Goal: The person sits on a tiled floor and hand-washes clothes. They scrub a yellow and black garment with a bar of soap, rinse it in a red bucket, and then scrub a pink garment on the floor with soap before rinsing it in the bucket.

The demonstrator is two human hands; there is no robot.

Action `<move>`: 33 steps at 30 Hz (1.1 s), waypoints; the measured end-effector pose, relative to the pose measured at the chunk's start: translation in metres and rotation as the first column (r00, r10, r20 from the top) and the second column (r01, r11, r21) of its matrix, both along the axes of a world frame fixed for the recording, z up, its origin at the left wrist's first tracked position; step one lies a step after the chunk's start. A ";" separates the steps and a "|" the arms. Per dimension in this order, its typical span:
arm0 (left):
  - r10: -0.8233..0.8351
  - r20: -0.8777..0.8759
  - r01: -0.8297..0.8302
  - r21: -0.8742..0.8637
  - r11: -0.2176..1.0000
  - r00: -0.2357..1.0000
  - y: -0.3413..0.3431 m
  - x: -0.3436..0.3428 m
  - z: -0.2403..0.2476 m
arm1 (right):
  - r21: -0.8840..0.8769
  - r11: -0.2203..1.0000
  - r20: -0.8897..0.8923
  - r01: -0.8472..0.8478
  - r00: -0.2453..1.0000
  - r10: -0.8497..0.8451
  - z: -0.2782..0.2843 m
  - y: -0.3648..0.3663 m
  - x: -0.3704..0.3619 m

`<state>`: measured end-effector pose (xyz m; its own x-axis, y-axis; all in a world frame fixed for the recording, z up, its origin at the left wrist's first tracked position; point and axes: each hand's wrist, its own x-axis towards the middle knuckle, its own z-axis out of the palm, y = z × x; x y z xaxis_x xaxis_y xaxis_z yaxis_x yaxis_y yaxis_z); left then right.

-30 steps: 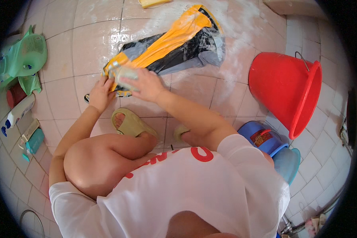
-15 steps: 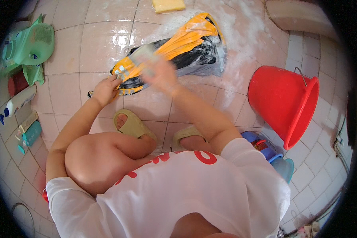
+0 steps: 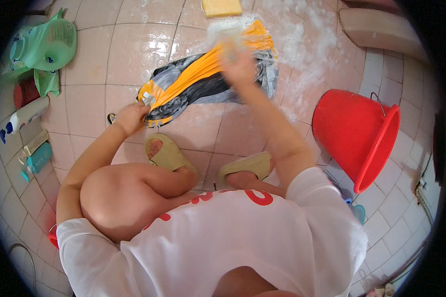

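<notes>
Right hand point(image 3: 239, 67) has slid up the soapy orange-and-grey garment point(image 3: 203, 81)

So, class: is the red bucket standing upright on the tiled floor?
No, the red bucket lies tipped on its side, its open mouth facing sideways across the tiled floor.

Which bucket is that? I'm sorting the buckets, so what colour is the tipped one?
Red, the bucket, clearest in the head view.

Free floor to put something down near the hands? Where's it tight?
Bare tiles lie between the garment and the green plastic seat, and between the garment and the slippers. Foam covers the tiles above the red bucket. The left wall, lined with bottles, is crowded.
</notes>
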<state>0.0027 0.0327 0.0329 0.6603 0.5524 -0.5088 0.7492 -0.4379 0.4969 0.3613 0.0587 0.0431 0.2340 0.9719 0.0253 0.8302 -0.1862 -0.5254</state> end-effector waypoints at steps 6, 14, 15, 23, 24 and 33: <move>0.134 -0.081 -0.140 -0.085 0.986 0.988 -0.013 -0.016 0.013 | -0.173 0.810 0.143 -0.560 0.799 0.584 -0.012 -0.040 -0.056; 0.155 -0.006 -0.155 -0.029 0.988 0.988 -0.008 0.016 0.004 | -0.188 0.902 0.310 0.388 0.895 -0.320 -0.005 -0.010 0.098; 0.166 -0.008 -0.166 -0.035 0.986 0.986 -0.011 0.023 0.005 | 0.101 0.967 0.279 0.234 0.926 -0.254 -0.018 -0.024 0.071; 0.266 -0.007 -0.266 -0.018 0.964 0.964 -0.018 -0.001 0.000 | -0.499 0.826 -0.266 -0.262 0.954 0.142 -0.035 -0.075 -0.049; 0.312 -0.043 -0.313 -0.019 0.950 0.949 -0.021 -0.007 0.006 | -0.281 0.923 -0.030 -0.262 0.964 0.264 -0.026 -0.073 0.002; 0.405 -0.113 -0.410 -0.026 0.912 0.907 -0.019 0.020 -0.002 | 0.115 0.989 0.183 0.089 0.977 -0.110 -0.018 -0.069 0.036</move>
<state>0.0230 0.0134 0.0312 0.3252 0.7355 -0.5944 0.9054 -0.0607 0.4202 0.3970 -0.0108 0.0252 0.3106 0.9334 0.1795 0.8961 -0.2246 -0.3828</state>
